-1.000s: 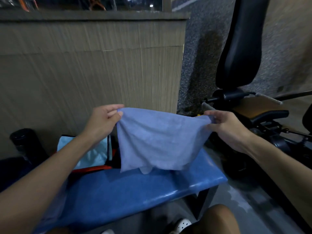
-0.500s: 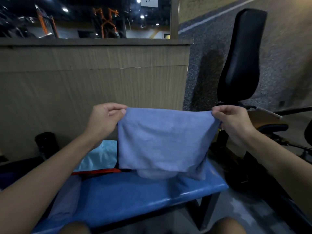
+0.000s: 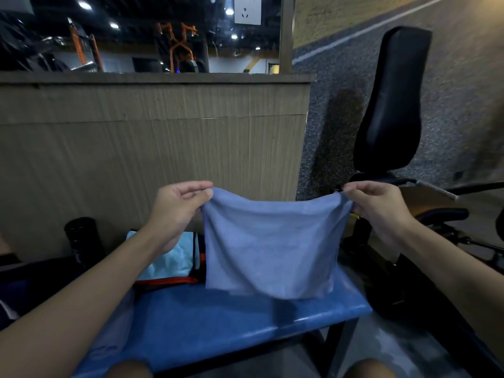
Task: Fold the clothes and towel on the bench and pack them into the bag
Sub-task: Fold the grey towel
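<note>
Roller: we are seeing a black cylinder [image 3: 80, 236] standing at the far left, close to the wood-grain partition [image 3: 152, 148].
Bag: it is lying on the far end of the bench, partly hidden behind our left wrist. Its pale blue surface and orange-and-black edge [image 3: 169, 259] are showing just left of the towel.
Left hand: we are pinching the towel's upper left corner with our left hand [image 3: 177, 205], thumb pressing the cloth against the curled fingers.
Towel: the grey-blue towel [image 3: 272, 241] is hanging between our two hands, in front of the partition and above the bench. Its top edge is sagging a little in the middle. We cannot tell whether its lower edge is touching the seat.
Bench: the blue padded bench [image 3: 218, 326] is stretching across below the towel, between our knees and the partition.
Right hand: we are gripping the upper right corner with our right hand [image 3: 379, 205], fingers curled round the cloth.
Seat back: a black padded rest [image 3: 392, 105] is standing upright at the right, behind our right hand.
</note>
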